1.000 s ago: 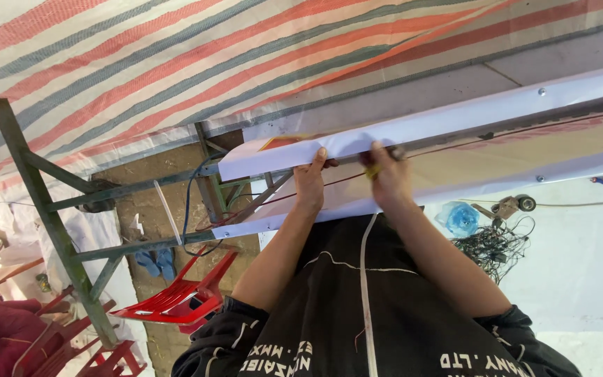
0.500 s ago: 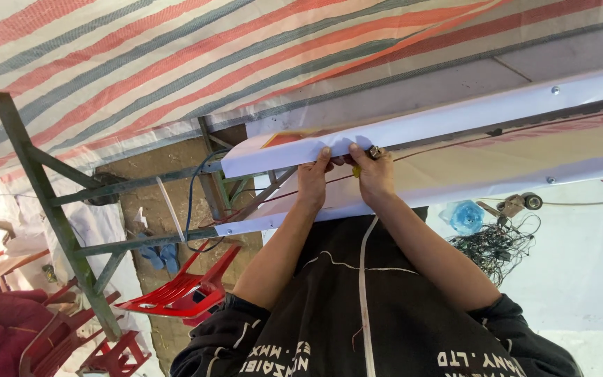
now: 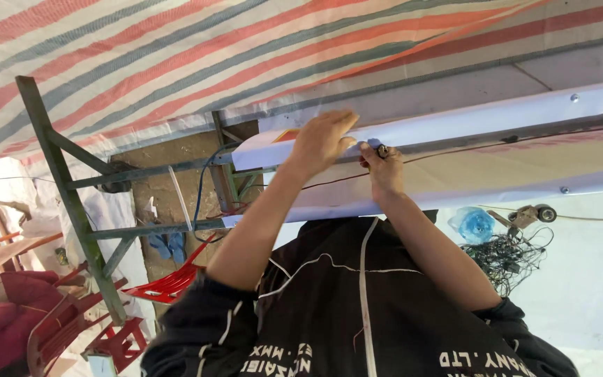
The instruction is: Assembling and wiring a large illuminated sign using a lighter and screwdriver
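While both arms reach away from the black top (image 3: 385,314), the left hand (image 3: 322,139) lies over the near end of a long white panel (image 3: 469,119). Its fingers curl over the panel's upper edge in a closed hold, close to the panel's left end, where a patch of orange shows. The right hand (image 3: 384,167) sits just beside it, under the same panel's lower edge. Thumb and fingertips are pinched shut on a small dark fitting (image 3: 382,150); what kind of fitting it is cannot be told. A thin dark wire (image 3: 497,146) runs from that pinch toward the right along the panel's lower edge. The two hands are near each other but not touching.

A second white strip (image 3: 329,206) runs parallel to the panel on the torso's side, passing behind both forearms. A striped tarpaulin (image 3: 176,56) in red, white and grey-green fills the top of the view. A green metal frame (image 3: 71,202) with diagonal braces stands at the left, beside the panel's left end. Red plastic chairs (image 3: 169,283) lie below that frame. At the right, well apart from the hands, lie a crumpled blue bag (image 3: 476,223), a tangle of dark wires (image 3: 511,255) and a small wheeled tool (image 3: 535,213).
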